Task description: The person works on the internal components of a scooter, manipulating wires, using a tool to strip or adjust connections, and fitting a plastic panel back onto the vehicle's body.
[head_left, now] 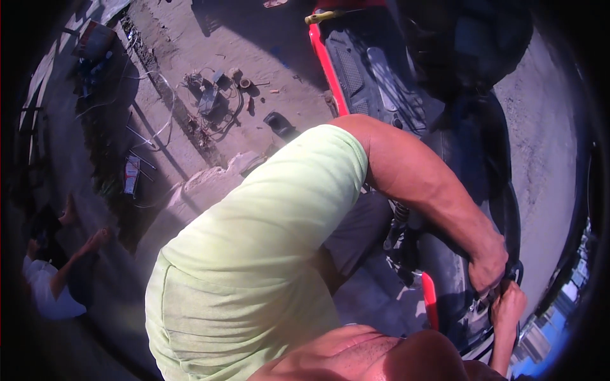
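Observation:
A scooter with a long black seat (470,146) and red body panels (430,298) stands to my right. My left hand (489,267) reaches across to its rear end, wrist bent and fingers curled down out of sight. Close beside it, my right hand (508,306) is closed at a black curved part (516,272) on the scooter's edge. Small metallic pieces (478,307) show just under the two hands. What the fingers grip is hidden. My left arm in its pale green sleeve (267,235) covers much of the middle.
Loose parts and wires (210,98) lie on the dusty ground ahead, with a black object (277,124) nearer. A yellow-handled tool (324,17) rests on the scooter's red front. At the far left sits another person (54,286), near a red-and-white box (131,173).

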A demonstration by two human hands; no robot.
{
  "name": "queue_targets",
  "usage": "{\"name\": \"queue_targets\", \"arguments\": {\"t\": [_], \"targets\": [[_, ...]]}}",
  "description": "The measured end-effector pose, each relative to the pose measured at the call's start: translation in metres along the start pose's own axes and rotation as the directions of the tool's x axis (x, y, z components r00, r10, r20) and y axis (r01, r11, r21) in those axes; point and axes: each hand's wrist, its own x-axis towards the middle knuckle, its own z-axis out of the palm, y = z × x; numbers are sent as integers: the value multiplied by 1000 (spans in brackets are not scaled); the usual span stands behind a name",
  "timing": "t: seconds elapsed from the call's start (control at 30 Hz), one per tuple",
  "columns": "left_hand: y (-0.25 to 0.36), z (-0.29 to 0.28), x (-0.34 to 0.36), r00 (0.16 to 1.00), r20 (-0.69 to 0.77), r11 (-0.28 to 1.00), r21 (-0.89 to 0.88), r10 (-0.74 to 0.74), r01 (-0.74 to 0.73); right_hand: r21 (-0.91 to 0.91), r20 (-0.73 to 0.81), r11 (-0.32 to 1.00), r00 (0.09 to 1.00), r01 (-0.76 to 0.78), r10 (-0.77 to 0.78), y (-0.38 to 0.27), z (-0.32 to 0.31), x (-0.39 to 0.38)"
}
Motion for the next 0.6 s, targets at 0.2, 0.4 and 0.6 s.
{"name": "queue_targets", "arguments": {"t": [0.2, 0.4, 0.6], "targets": [[8, -2, 4, 995, -14, 962, -259, -95, 88, -34, 88, 992, 989, -119, 121, -4, -5, -19], [-10, -2, -12, 986, -145, 966, -257, -78, 38, 36, 25, 997, 997, -69, 69, -2, -28, 13], [1, 1, 1, 983, -169, 945, -326, -65, 6, 131, 88, 976, 983, -173, 162, 4, -14, -12]]}}
